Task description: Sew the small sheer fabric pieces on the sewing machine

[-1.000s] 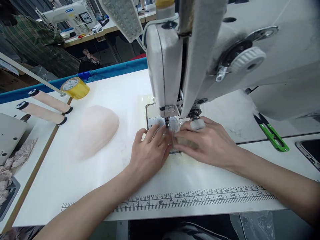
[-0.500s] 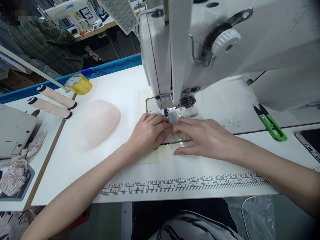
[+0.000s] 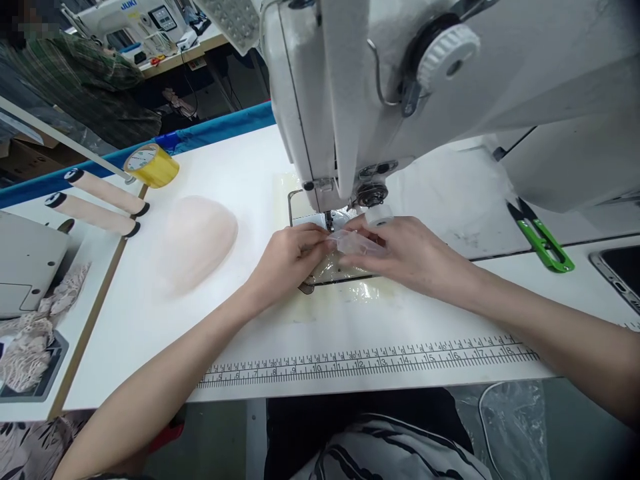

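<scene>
White laminate makes up the worktop, and a printed ruler strip runs along its near edge, just past the striped cloth on the person's lap. Beyond the ruler both forearms reach in towards the needle. The left hand has its fingers drawn together, pinching the left end of a small sheer piece of fabric; the right hand pinches the right end of the same piece between thumb and fingers. The fabric is lifted slightly over the metal needle plate, just in front of the presser foot. The head of the white sewing machine looms directly above and hides what lies behind the needle, so the far ends of the fingers are partly lost under it.

To the right, well apart from the hands, green thread snips lie on the worktop beside the machine body. To the left, a pale pink moulded pad sits alone, and farther left two pale rollers with dark caps lie side by side. Lace scraps are heaped on the adjoining table at near left. A roll of yellow tape stands at the far left edge beside a blue border. Beyond that, another sewing machine stands on a distant bench, with a person in a dark checked shirt near it.
</scene>
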A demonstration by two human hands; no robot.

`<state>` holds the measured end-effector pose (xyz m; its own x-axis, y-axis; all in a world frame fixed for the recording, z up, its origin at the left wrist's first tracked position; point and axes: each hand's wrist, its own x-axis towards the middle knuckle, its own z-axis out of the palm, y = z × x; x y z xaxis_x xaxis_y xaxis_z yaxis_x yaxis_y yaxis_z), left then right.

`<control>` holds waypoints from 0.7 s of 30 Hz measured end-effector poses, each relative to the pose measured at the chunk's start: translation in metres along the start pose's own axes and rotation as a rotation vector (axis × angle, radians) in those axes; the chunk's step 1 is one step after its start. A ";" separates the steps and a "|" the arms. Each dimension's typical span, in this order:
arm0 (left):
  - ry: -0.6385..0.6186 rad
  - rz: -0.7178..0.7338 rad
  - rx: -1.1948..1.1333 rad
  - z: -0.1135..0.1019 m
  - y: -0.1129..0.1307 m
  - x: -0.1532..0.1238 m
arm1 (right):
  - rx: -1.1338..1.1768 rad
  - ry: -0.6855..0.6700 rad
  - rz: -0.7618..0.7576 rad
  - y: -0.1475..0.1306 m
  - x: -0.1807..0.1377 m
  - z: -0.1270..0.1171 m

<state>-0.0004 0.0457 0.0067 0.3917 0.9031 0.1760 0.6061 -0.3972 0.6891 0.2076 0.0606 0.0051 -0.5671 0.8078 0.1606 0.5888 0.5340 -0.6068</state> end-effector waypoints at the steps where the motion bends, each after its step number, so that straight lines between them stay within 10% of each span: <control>1: 0.001 -0.015 -0.038 0.000 0.000 -0.001 | -0.029 0.010 -0.015 0.001 0.000 0.002; 6: 0.020 0.040 0.008 0.001 -0.009 -0.008 | -0.188 0.192 -0.190 0.009 -0.003 0.009; 14: 0.144 0.542 0.733 0.003 -0.017 -0.025 | -0.477 0.260 -0.539 0.006 -0.007 0.012; 21: 0.053 0.520 0.866 0.003 -0.008 -0.033 | -0.565 0.281 -0.604 0.001 -0.009 0.010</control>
<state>-0.0162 0.0183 -0.0066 0.7317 0.5823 0.3543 0.6712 -0.7061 -0.2258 0.2081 0.0513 -0.0047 -0.7550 0.3384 0.5616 0.4731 0.8742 0.1093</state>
